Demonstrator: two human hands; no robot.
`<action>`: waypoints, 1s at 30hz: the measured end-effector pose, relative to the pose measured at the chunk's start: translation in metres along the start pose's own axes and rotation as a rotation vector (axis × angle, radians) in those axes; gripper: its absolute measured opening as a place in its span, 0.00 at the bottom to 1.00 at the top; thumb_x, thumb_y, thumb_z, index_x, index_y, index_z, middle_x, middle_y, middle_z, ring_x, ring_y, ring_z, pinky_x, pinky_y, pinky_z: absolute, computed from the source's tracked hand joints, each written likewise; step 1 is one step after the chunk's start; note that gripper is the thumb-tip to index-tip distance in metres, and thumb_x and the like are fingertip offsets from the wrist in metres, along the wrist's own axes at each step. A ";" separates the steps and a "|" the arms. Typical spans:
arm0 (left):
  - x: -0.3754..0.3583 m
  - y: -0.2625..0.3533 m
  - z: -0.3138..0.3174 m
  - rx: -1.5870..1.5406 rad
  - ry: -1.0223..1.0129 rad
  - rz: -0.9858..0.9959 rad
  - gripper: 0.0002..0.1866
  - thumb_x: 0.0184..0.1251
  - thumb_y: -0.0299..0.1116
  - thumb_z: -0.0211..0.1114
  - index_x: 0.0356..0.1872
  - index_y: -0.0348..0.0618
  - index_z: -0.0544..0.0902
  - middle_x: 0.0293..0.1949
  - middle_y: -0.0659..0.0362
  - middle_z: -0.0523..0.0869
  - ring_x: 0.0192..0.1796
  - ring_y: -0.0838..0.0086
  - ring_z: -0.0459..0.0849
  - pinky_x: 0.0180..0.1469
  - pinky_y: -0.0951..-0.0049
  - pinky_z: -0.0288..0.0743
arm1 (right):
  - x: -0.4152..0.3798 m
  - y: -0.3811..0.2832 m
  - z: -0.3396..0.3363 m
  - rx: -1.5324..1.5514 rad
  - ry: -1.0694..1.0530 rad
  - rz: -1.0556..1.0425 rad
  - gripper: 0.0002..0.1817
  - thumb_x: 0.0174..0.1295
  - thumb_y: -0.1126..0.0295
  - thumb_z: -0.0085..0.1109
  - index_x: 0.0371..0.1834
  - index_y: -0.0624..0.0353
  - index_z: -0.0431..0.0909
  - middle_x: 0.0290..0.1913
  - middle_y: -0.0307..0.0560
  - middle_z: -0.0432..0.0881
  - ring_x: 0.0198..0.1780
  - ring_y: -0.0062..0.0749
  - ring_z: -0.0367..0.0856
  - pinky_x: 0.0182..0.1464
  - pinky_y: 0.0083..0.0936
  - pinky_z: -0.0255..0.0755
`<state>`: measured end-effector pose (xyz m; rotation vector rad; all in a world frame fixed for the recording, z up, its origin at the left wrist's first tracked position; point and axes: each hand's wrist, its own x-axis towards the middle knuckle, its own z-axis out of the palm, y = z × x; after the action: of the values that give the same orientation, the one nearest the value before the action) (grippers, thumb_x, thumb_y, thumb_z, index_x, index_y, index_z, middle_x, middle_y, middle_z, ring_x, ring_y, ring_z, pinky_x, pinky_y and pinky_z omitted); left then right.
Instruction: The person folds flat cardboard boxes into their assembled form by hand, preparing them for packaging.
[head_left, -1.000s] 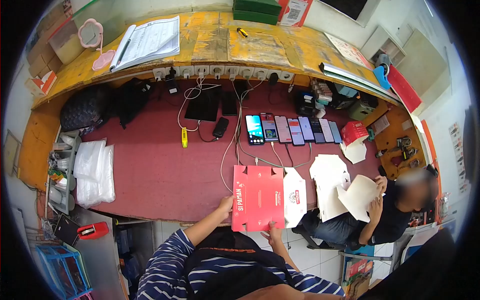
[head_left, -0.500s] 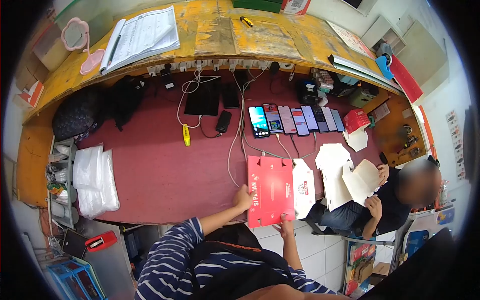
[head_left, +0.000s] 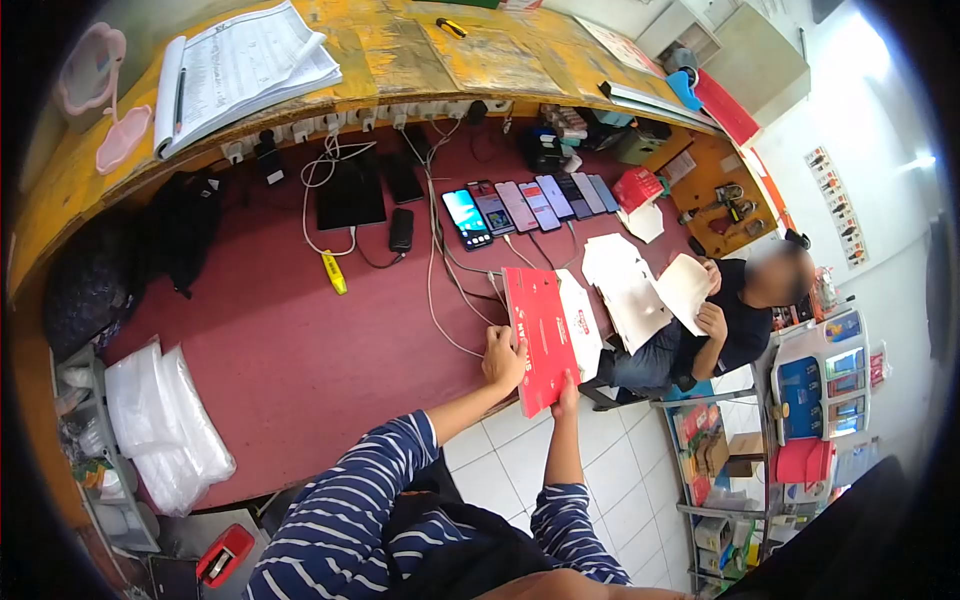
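A red printed cardboard box piece (head_left: 542, 335) is held tilted over the table's front edge. My left hand (head_left: 503, 358) is closed at its left edge, with the fingers curled. At its lower right corner my right hand (head_left: 566, 392) grips it, thumb on the printed face and the other fingers hidden behind. Just right of the red cardboard, partly behind it, lies a white cardboard piece (head_left: 581, 320) with a printed logo.
A seated person (head_left: 735, 310) at the right handles a white cardboard piece (head_left: 686, 290) beside more white cardboard (head_left: 622, 285). Several phones (head_left: 515, 207) lie in a row behind. Charging cables (head_left: 434, 260) cross the table. Plastic bags (head_left: 165, 425) lie at the left, a yellow marker (head_left: 333, 272) mid-table.
The view has turned and shifted. The red cardboard has tilted and looks narrower. My left hand's fingers have come further onto its edge; the right hand keeps its lower grip.
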<state>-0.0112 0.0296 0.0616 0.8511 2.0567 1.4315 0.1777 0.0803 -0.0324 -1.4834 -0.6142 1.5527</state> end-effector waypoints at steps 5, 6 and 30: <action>0.010 -0.006 0.001 -0.078 -0.015 -0.130 0.16 0.51 0.31 0.63 0.35 0.43 0.63 0.21 0.52 0.74 0.28 0.56 0.77 0.31 0.59 0.67 | -0.010 -0.009 0.006 -0.174 0.037 -0.024 0.19 0.59 0.59 0.49 0.52 0.51 0.65 0.48 0.41 0.73 0.47 0.30 0.73 0.46 0.38 0.70; 0.013 -0.015 0.004 -0.030 0.001 -0.187 0.19 0.50 0.28 0.63 0.38 0.44 0.62 0.22 0.53 0.76 0.29 0.56 0.78 0.29 0.59 0.68 | -0.016 -0.012 0.009 -0.214 0.079 -0.038 0.19 0.57 0.58 0.52 0.52 0.46 0.66 0.47 0.37 0.73 0.47 0.29 0.72 0.43 0.39 0.69; 0.039 -0.075 0.042 -0.293 -0.033 -0.409 0.19 0.52 0.37 0.63 0.45 0.42 0.73 0.35 0.54 0.80 0.39 0.59 0.79 0.42 0.65 0.71 | 0.000 0.029 0.004 -0.397 0.206 -0.235 0.19 0.51 0.71 0.61 0.45 0.66 0.70 0.41 0.45 0.76 0.40 0.29 0.74 0.41 0.23 0.68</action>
<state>-0.0247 0.0658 -0.0242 0.3096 1.8017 1.4220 0.1665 0.0670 -0.0562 -1.7641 -0.9752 1.1217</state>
